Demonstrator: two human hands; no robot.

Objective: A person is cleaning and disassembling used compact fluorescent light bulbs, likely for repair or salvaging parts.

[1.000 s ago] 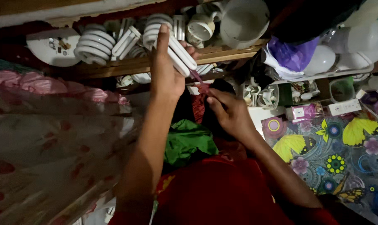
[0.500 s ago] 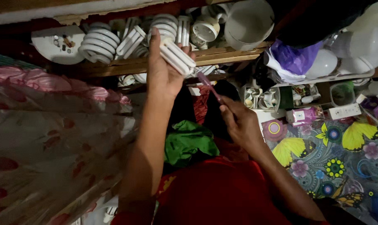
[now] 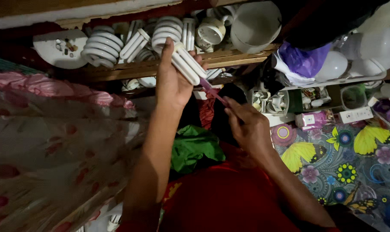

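Left hand raised at 12 o'clock, fingers wrapped round white tube-type compact fluorescent lamp, held before wooden shelf of white spiral lamps; right hand at 3 o'clock, fingers pinching slim pink-handled tool, tip touching lamp base; green cloth on lap at 6 o'clock
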